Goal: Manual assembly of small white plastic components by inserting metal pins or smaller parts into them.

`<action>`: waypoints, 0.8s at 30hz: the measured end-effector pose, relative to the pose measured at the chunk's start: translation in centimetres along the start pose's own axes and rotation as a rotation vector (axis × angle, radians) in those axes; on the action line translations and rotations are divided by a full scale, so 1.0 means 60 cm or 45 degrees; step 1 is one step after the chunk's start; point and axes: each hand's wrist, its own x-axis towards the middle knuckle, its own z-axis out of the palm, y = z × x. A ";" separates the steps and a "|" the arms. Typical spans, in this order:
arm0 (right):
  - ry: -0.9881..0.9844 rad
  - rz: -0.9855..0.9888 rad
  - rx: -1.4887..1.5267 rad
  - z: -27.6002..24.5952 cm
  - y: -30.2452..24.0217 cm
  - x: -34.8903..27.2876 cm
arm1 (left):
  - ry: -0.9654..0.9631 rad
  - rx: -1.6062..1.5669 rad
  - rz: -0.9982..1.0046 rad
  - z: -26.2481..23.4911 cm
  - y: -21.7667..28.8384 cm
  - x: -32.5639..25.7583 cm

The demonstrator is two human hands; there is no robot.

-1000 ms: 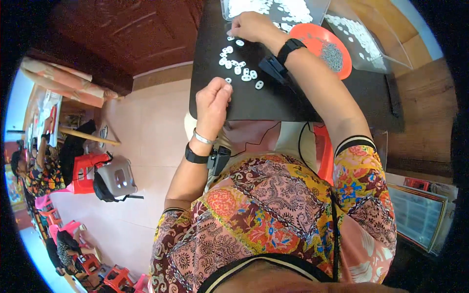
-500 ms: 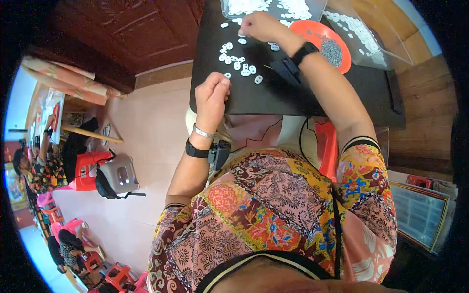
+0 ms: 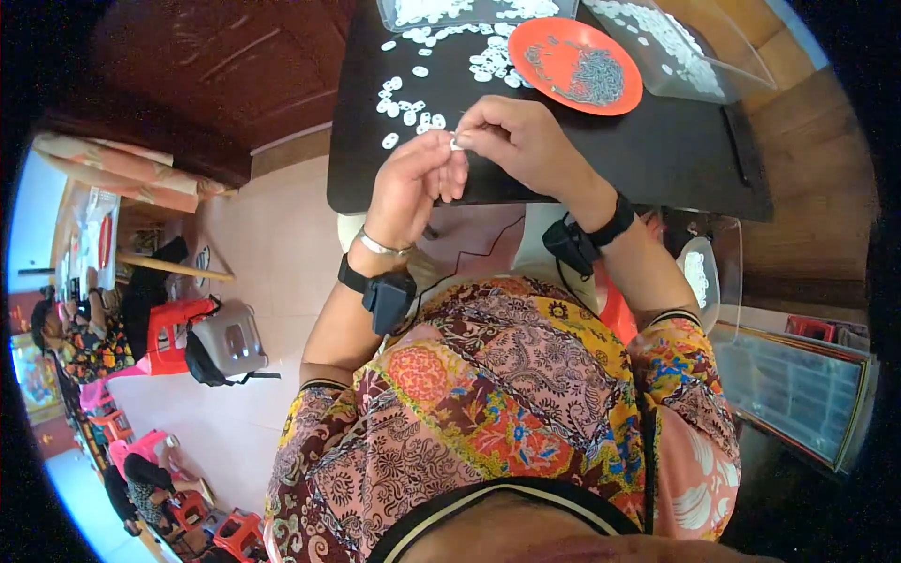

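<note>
My left hand (image 3: pixel 404 183) and my right hand (image 3: pixel 530 145) meet above the front part of the dark table, fingertips touching. Between them is a small white piece (image 3: pixel 455 144), pinched by both hands and mostly hidden by the fingers. Just beyond the left hand lie several loose white oval pieces with two dark holes (image 3: pixel 410 118). A larger heap of white pieces (image 3: pixel 492 62) sits beside the orange plate (image 3: pixel 527 38), which holds many small grey metal screw-like parts (image 3: pixel 597 77).
A clear bin (image 3: pixel 479 25) of white pieces stands at the table's far edge, another clear container (image 3: pixel 676 84) to the right. A clear tub (image 3: pixel 696 277) with white pieces is below the table's right side. Other people sit near stools (image 3: pixel 239 535) at far left.
My right hand has come back from the far pieces toward me and met my left hand. The left hand has turned, its fingers now showing. The view has shifted slightly.
</note>
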 end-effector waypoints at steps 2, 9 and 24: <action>0.013 0.015 0.112 0.002 0.009 -0.004 | -0.018 -0.088 -0.019 -0.003 -0.011 0.005; -0.004 -0.236 0.071 -0.002 0.022 0.001 | -0.194 -0.384 -0.112 0.002 -0.013 0.005; 0.031 0.123 0.119 0.021 0.021 -0.004 | 0.334 0.667 0.329 0.007 -0.013 -0.004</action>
